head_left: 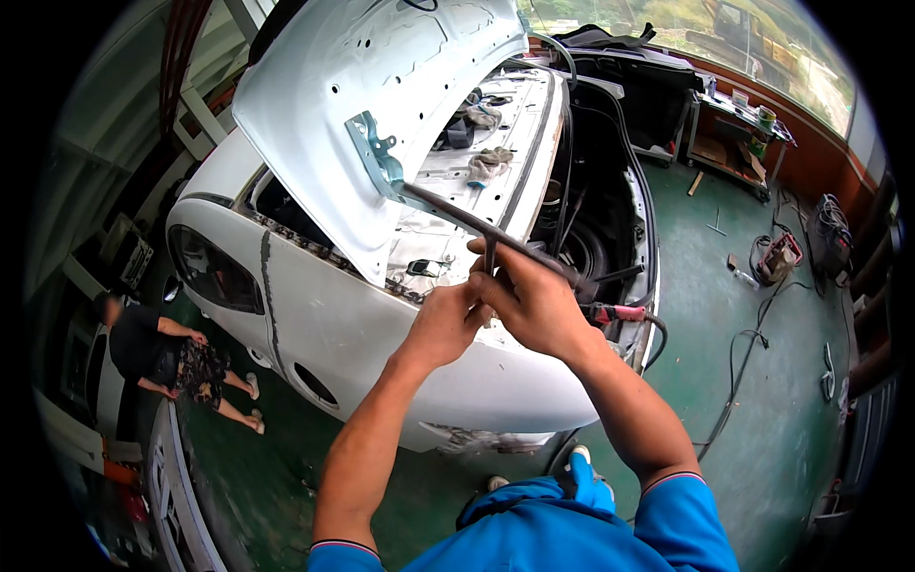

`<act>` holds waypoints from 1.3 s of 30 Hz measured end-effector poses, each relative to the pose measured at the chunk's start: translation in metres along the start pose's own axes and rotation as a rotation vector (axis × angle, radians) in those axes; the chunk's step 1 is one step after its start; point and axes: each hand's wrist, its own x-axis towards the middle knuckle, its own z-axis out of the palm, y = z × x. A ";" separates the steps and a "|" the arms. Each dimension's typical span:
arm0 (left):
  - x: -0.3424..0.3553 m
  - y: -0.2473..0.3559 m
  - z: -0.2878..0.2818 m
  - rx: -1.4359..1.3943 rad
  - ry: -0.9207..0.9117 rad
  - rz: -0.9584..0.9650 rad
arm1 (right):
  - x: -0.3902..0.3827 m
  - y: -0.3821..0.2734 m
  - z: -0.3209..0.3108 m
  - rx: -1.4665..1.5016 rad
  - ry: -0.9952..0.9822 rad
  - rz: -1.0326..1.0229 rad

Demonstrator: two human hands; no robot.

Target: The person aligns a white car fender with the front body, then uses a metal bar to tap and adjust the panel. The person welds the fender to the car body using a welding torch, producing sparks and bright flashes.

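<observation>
My left hand (452, 319) and my right hand (524, 296) are closed together around the short upright piece of a dark metal bar (444, 209), over the white car body (400, 372). The bar's long part slants up and left to a grey-blue hinge bracket (376, 157) on the raised white panel (315, 76); its far end meets the bracket's lower part. My fingertips are partly hidden behind each other. Just right of my right hand a red and black tool (621, 314) with a hose lies at the edge of the open black compartment (596, 191).
Gloves (489, 167) lie on the white inner deck. A person in black (140, 343) is at the left by loose body panels. On the green floor at right are cables, a red machine (779, 259) and a black machine (832, 238). A wheeled bench (734, 153) stands beneath the window.
</observation>
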 end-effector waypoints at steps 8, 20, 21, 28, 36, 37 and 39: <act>0.005 0.019 0.022 0.135 0.282 -0.051 | 0.004 0.005 -0.003 -0.046 -0.013 0.002; 0.006 0.021 0.018 0.190 0.330 -0.028 | 0.008 0.005 -0.005 0.010 0.029 -0.033; 0.008 0.024 0.018 0.224 0.344 -0.047 | 0.007 0.002 -0.006 0.025 0.026 -0.039; 0.001 0.013 -0.001 0.002 -0.002 -0.076 | 0.002 0.009 -0.011 0.111 -0.087 -0.025; 0.002 0.004 0.020 0.051 0.261 -0.003 | -0.022 0.066 -0.003 0.026 -0.065 0.172; 0.003 0.005 0.023 0.098 0.264 -0.007 | -0.027 0.076 0.002 -0.046 -0.058 0.163; 0.003 0.008 0.026 0.039 0.277 -0.023 | -0.036 0.086 0.011 -0.121 -0.120 0.205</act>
